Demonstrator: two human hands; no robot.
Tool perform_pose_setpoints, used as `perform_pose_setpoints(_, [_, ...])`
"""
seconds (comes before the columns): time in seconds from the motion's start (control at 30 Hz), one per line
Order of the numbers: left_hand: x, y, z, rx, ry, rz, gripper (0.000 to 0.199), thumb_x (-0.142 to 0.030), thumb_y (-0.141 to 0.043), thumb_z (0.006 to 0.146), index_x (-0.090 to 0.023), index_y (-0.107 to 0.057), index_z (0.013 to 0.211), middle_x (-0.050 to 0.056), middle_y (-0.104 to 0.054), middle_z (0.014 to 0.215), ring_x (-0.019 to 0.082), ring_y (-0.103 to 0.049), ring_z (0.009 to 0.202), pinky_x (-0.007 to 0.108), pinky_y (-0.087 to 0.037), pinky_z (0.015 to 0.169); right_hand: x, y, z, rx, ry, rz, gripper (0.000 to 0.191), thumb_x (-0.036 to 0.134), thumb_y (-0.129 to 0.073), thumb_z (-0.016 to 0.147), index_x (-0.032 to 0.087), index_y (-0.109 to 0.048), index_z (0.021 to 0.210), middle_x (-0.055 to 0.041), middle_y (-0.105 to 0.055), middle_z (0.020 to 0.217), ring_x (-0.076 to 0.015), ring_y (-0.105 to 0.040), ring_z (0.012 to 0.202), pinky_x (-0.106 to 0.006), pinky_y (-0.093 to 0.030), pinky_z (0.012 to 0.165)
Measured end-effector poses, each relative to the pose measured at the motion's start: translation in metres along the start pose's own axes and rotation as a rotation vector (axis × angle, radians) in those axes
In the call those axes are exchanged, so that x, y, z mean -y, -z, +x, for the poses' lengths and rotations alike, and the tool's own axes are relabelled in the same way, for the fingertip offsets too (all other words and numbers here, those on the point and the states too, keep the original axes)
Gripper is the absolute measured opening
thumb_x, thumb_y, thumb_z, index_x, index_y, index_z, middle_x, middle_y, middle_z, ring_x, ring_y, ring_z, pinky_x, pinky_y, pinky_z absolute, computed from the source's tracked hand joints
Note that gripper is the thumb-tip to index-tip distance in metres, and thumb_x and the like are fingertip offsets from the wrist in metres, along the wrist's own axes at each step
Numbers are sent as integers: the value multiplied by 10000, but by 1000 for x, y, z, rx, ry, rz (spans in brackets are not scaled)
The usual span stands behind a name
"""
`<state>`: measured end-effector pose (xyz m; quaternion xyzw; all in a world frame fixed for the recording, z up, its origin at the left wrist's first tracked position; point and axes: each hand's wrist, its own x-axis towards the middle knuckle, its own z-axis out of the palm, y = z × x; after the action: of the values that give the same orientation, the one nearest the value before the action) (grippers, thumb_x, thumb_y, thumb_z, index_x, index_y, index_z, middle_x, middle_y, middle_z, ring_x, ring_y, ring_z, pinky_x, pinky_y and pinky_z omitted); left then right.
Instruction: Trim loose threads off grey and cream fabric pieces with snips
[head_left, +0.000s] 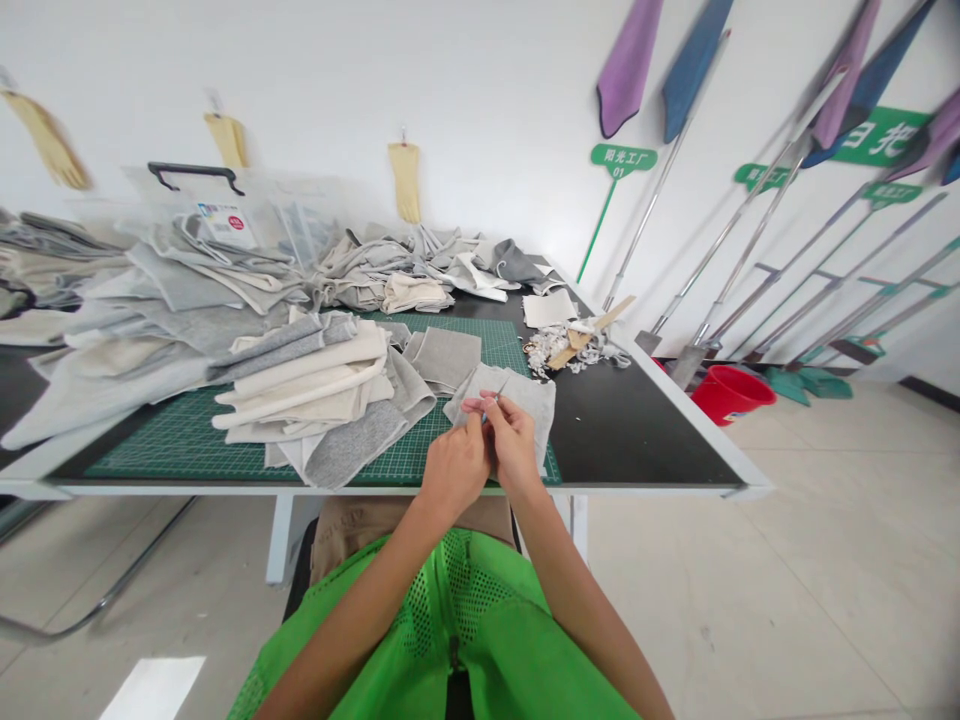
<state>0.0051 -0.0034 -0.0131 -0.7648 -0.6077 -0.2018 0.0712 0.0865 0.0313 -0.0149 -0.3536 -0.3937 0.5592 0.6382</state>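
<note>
Both hands meet just above the table's front edge, over a light grey cloth piece lying on the green cutting mat. My left hand is closed, its fingertips against those of the other hand. My right hand is closed as well, thumb and forefinger pinched together. A small thin bluish item shows between the fingertips; it is too small to name, and which hand grips it is unclear. Left of the hands lies a stack of folded cream and grey cloths. Behind them is a grey square cloth.
Cloth heaps cover the table's left and back. Scraps with a tan strip lie at the right beside a pale square cloth. A red bucket and mops stand on the floor to the right.
</note>
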Motion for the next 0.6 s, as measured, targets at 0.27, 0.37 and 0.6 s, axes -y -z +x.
perform_pose_setpoints(0.27, [0, 1, -1, 5, 1, -10, 173, -198, -331, 915, -139, -450, 1027, 70, -647, 760, 216, -650, 685, 277, -439, 578, 1, 0, -1, 26, -4, -15, 288, 389, -631, 761, 171, -618, 950, -64, -729, 884, -200, -675, 858, -317, -508, 793])
perform_pose_setpoints(0.37, [-1, 3, 0, 26, 18, -1, 180, -216, -325, 921, -140, -459, 1015, 72, -645, 737, 223, -652, 679, 282, -447, 582, 2, 0, -1, 8, -5, 35, 289, 379, -633, 759, 172, -615, 960, -69, -723, 946, -204, -668, 916, -330, -494, 851])
perform_pose_setpoints(0.6, [-2, 4, 0, 41, 18, -15, 203, -206, -323, 918, -132, -459, 1049, 81, -652, 773, 228, -655, 707, 294, -463, 606, 3, -1, -1, -5, -8, 5, 288, 394, -645, 746, 172, -625, 929, -63, -730, 873, -206, -680, 858, -324, -511, 798])
